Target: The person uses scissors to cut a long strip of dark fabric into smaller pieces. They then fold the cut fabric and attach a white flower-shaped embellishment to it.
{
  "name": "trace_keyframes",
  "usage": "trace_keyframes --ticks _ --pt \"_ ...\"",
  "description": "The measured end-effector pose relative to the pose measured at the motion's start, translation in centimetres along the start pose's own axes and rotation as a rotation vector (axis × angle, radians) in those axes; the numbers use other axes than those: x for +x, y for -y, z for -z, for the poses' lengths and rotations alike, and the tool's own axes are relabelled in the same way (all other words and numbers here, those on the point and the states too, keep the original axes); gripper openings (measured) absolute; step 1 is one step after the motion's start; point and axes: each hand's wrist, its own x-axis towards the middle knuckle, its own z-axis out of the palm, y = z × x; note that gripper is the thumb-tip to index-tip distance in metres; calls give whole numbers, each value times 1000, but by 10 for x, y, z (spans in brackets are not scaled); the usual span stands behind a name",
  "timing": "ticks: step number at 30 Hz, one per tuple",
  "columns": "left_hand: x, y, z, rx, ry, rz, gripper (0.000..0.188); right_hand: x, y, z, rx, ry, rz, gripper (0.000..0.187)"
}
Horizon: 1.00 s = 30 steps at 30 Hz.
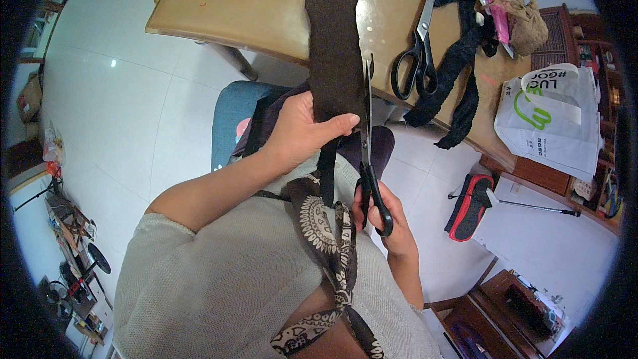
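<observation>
A long dark brown-black strip of cloth (334, 33) hangs over the table's near edge toward me. My left hand (296, 129) is closed on its lower part, with the thumb pressed on top near the right side. In my right hand (393, 219) is a pair of black-handled scissors (366, 149), pointing away from me. Their blades lie along the strip's right edge, tips slightly apart; whether cloth sits between them is hard to see. A narrow dark piece (327, 176) dangles below my left hand.
On the tan table (246, 13) lie a second pair of scissors (417, 60), a crinkled black strip (458, 86) trailing over the edge, a pink packet (498, 13) and a brown bag (530, 26). A white bag (545, 119) is at the right. A blue seat (226, 116) stands below the table.
</observation>
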Motion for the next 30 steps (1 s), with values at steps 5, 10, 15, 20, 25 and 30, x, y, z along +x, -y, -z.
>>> trace_keyframes --ticks 5,10,15,20,25,30 --pt "1 0 0 -10 -1 -8 19 -1 0 0 5 -4 -7 41" --pt "-1 -1 1 -8 -3 -10 19 -1 -2 1 -2 13 26 43" --pt "-2 -3 0 -10 -1 -11 19 -1 -2 2 -13 10 13 47" --pt "-2 -5 0 -6 2 -1 18 -2 1 -2 -11 -1 9 48" --pt "-1 -3 -1 -4 8 -22 17 -2 4 -4 -13 -20 -4 46" --pt "-2 -4 -1 -7 1 -13 17 -4 4 -3 -25 -34 -24 44"
